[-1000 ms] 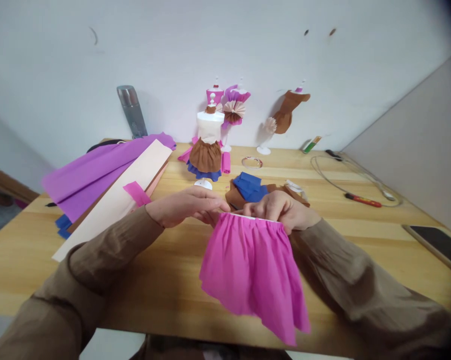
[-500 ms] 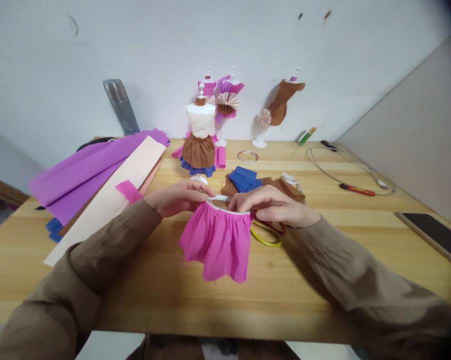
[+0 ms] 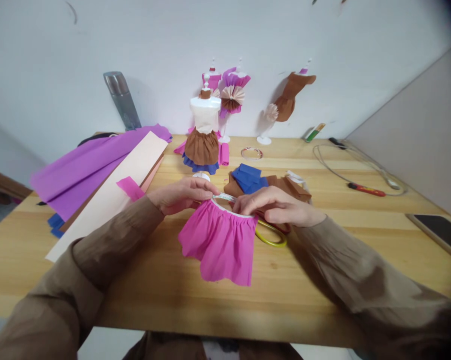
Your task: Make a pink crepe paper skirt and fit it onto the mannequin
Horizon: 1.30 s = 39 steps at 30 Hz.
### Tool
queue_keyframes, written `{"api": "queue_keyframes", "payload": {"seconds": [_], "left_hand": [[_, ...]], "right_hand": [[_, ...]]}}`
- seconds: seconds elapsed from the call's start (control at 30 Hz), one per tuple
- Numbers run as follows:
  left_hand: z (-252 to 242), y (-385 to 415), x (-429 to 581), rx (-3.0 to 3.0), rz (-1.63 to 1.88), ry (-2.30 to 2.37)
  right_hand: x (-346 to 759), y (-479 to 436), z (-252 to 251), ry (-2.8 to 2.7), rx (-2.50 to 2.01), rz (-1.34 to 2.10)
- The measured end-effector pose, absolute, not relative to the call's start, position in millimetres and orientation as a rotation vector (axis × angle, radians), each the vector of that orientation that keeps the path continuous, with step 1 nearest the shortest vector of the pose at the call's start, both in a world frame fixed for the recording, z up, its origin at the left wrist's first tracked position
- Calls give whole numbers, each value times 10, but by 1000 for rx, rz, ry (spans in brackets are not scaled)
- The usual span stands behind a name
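Note:
Between my hands is a small pink gathered skirt (image 3: 223, 245) with a white strip along its curved waist. My left hand (image 3: 185, 194) pinches the waist at its left end. At the right end my right hand (image 3: 276, 206) grips the band, its fingertips partly inside the waist opening. The skirt hangs toward me with its hem flaring out. Just beyond stands a small white dress form (image 3: 205, 114) wearing a brown skirt over a blue layer. Scissors with yellow handles (image 3: 272, 235) lie partly hidden beneath my right hand.
Purple paper (image 3: 97, 165) and a cream sheet (image 3: 108, 195) lie at the left, near a grey bottle (image 3: 122, 100). Blue paper pieces (image 3: 250, 178) rest on brown scraps. More dressed forms, including a brown one (image 3: 291, 97), stand by the wall. A phone (image 3: 441, 232) lies at right.
The view has shifted slightly. The skirt's waist looks a little wider and its front panel flatter, while both hands keep their hold on the band.

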<state>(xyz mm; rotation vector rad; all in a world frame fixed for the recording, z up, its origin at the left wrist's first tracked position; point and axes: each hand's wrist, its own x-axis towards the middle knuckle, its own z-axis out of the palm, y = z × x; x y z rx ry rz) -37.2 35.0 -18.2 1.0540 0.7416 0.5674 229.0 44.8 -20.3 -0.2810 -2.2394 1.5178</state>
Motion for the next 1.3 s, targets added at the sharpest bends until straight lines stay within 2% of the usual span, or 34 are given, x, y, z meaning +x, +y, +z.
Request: {"api": "queue_keyframes", "payload": {"seconds": [0.2, 0.57, 0.83, 0.97, 1.07, 1.3], "left_hand": [[-188, 381, -384, 1039, 626, 763], [-142, 335, -330, 1231, 750, 1002], [-53, 295, -327, 1688, 711, 1061], [-4, 219, -268, 1965, 734, 787], [-4, 152, -214, 1983, 734, 679], [-12, 73, -160, 1966, 652, 826]], "right_hand": [[2256, 387, -130, -2356, -428, 1239], [2313, 480, -159, -2406, -431, 1082], [2332, 482, -172, -2347, -387, 1172], [2319, 484, -199, -2264, -312, 1281], [2297, 475, -219, -2227, -295, 1305], [2275, 443, -217, -2351, -370, 1173]]}}
